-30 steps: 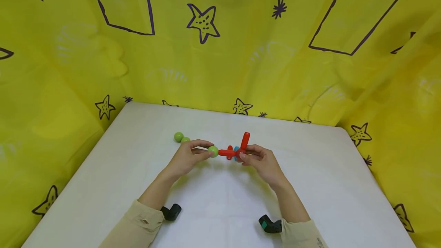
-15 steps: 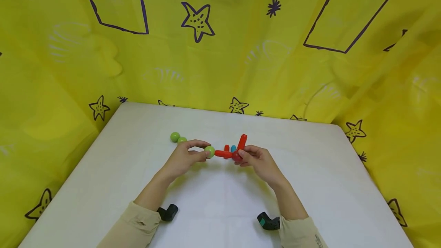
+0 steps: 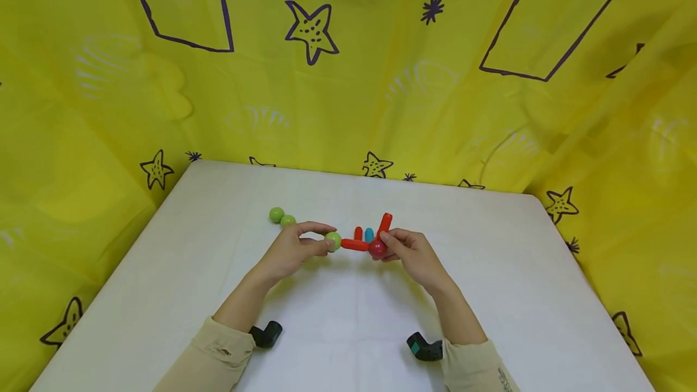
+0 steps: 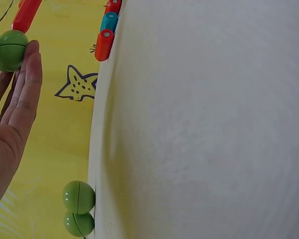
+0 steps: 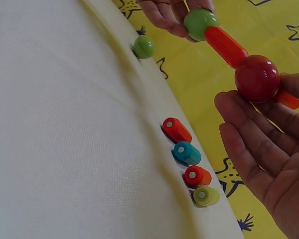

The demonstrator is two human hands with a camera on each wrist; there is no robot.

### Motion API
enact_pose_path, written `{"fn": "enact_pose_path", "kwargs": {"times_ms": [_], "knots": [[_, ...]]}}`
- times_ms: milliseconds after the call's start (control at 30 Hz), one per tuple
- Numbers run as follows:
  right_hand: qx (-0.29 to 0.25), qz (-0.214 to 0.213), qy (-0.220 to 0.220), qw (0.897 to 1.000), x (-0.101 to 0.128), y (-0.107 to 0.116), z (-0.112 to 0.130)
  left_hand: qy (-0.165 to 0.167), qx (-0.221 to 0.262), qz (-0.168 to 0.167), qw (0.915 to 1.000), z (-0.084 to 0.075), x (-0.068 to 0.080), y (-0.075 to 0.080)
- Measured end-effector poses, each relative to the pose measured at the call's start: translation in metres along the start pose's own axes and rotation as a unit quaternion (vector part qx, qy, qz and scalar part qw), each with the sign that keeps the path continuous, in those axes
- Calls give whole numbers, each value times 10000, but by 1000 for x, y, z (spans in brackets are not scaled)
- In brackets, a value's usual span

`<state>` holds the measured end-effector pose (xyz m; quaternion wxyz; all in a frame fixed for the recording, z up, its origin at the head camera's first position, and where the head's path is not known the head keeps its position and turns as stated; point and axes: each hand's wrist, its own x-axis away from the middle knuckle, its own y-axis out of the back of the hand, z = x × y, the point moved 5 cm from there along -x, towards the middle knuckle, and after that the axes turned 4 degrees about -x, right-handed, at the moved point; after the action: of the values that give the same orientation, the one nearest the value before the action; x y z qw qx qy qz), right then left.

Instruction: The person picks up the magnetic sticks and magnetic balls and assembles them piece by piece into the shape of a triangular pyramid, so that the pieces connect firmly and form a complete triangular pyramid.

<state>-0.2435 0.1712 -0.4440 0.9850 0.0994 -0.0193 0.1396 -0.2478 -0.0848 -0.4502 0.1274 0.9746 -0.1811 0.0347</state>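
My left hand [image 3: 291, 253] pinches a green ball [image 3: 333, 241] between thumb and fingers. A red magnetic-looking stick [image 3: 355, 245] joins it to a shiny red ball [image 3: 377, 248]. My right hand [image 3: 419, 259] grips at the red ball, its thumb by a second red stick [image 3: 385, 222] that points up from the ball. The right wrist view shows the chain of green ball [image 5: 201, 24], red stick [image 5: 226, 46] and red ball [image 5: 257, 78] held above the table. How far the right fingers wrap the second stick is partly hidden.
Two green balls [image 4: 78, 197] touch each other on the white table [image 3: 337, 331], beyond my left hand. In the right wrist view, a row on the table has a red stick [image 5: 177, 130], a blue stick [image 5: 187, 153], another red stick [image 5: 197, 176] and a yellow-green one [image 5: 206, 195].
The joined pieces have dipped a little, uncovering the blue stick behind them. My right thumb has shifted up off the red ball, which shows more fully. The head view has moved slightly.
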Motion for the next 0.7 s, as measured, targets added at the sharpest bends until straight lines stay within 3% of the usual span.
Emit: {"fn": "enact_pose_path", "kwargs": {"times_ms": [333, 700], "knots": [[226, 185, -81, 9995, 1, 0, 2, -55, -65, 80, 9999, -3, 1, -2], [401, 100, -253, 9988, 2, 2, 1, -23, -42, 314, 9995, -3, 1, -6]]}}
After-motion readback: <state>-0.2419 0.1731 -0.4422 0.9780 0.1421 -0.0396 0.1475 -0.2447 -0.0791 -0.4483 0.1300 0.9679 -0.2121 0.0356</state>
